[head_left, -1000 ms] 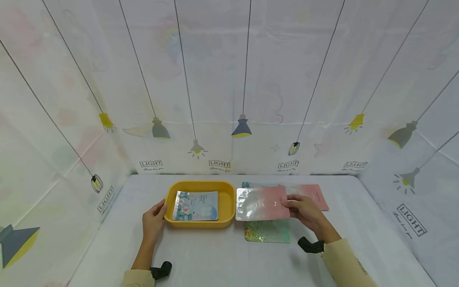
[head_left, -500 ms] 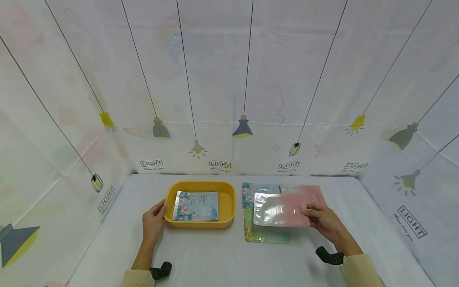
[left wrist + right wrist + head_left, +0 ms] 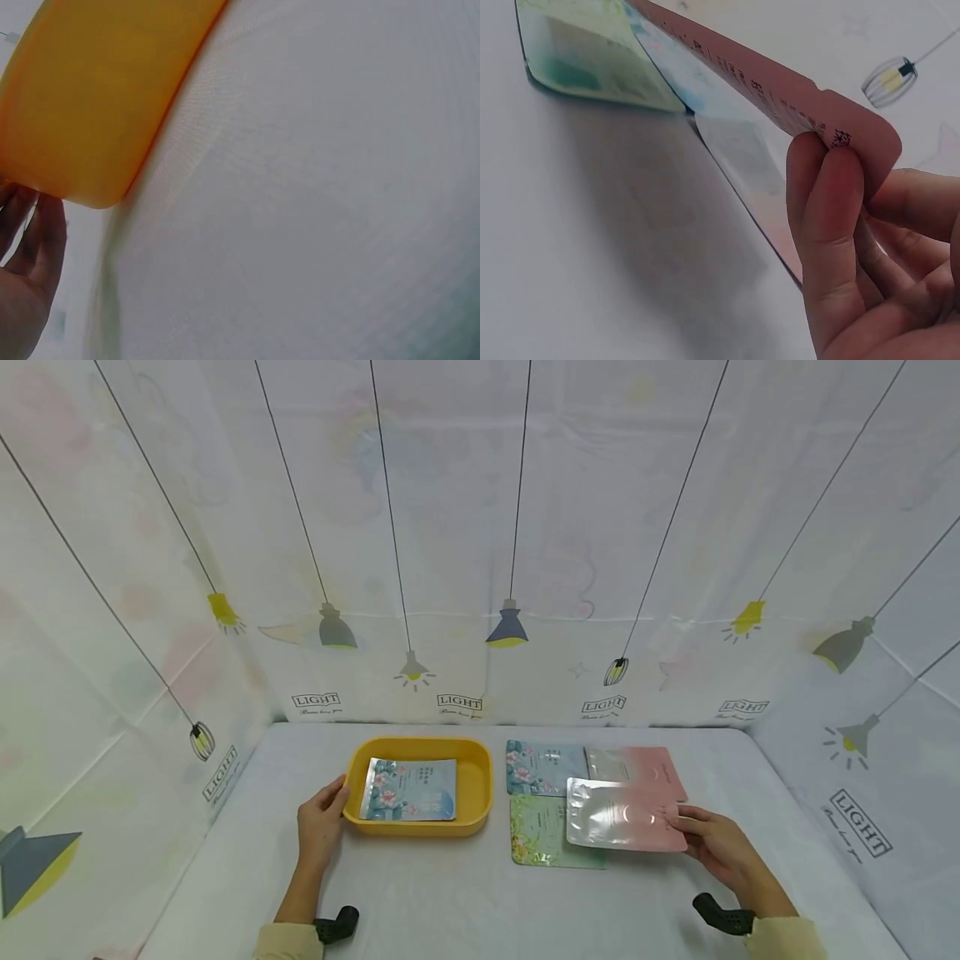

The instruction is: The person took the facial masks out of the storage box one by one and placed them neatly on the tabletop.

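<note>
My right hand (image 3: 723,853) pinches the right end of a pink and silver sheet-mask packet (image 3: 626,816) between thumb and fingers. In the right wrist view the packet (image 3: 780,79) is tilted above the tabletop, with its printed side toward the camera. It overlaps a green packet (image 3: 534,831) and a second pink packet (image 3: 637,764) lying on the table; a blue floral packet (image 3: 543,767) lies beside them. My left hand (image 3: 321,822) holds the left end of a yellow tray (image 3: 474,781). Inside the tray lies another blue floral packet (image 3: 411,792).
A white cloth (image 3: 450,893) covers the table. White curtains printed with lamps (image 3: 507,627) stand behind the table and along both sides. A black strap-on device (image 3: 337,925) sits at the left wrist, and a matching one (image 3: 723,917) at the right.
The right hand has carried the pink packet from beside the tray rightward and toward me, uncovering the blue packet and more of the green one. The left hand and tray have stayed put.
</note>
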The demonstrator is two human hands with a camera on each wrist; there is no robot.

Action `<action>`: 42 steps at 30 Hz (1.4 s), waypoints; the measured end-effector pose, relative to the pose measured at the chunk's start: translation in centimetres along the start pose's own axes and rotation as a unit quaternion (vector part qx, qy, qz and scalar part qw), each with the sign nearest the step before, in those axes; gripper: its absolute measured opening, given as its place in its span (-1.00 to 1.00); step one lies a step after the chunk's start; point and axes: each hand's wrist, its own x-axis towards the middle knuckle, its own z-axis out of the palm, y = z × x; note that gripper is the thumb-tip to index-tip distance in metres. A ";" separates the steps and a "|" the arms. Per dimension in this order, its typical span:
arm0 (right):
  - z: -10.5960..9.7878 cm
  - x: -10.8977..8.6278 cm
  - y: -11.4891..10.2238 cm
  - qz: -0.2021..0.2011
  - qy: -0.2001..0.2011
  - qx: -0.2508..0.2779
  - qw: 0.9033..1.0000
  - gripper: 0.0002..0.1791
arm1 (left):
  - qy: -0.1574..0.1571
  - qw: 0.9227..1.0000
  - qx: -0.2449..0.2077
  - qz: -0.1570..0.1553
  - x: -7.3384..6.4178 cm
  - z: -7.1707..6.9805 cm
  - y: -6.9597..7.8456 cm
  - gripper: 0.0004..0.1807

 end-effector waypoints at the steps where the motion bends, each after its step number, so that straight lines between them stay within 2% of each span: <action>1: -0.3 0.0 0.1 0.003 0.005 -0.004 1.000 -0.45 | 0.002 1.000 0.000 -0.001 0.0 0.0 0.0 -0.52; 5: -1.4 0.2 0.5 0.018 0.024 -0.017 0.999 -0.26 | 0.001 1.000 0.000 -0.002 0.0 0.0 0.0 -0.52; 8: -2.0 0.3 0.7 0.029 0.035 -0.025 0.999 -0.21 | 0.000 1.000 -0.002 -0.006 0.1 0.1 0.0 -0.53; 20: -3.6 0.7 0.9 0.037 0.046 -0.069 0.996 -0.18 | 0.000 1.000 -0.001 -0.004 0.1 0.0 0.0 -0.51; 28: -4.6 1.2 1.5 0.055 0.072 -0.082 0.993 -0.17 | -0.004 1.000 0.002 -0.011 0.2 0.0 0.0 -0.52; 37: -3.9 1.0 1.4 0.031 0.121 -0.179 0.976 -0.32 | -0.004 1.000 0.002 -0.009 0.2 0.0 -0.1 -0.52; 42: -4.1 1.0 1.0 0.030 0.125 -0.206 0.970 -0.33 | -0.002 1.000 0.001 -0.009 0.2 0.0 -0.1 -0.52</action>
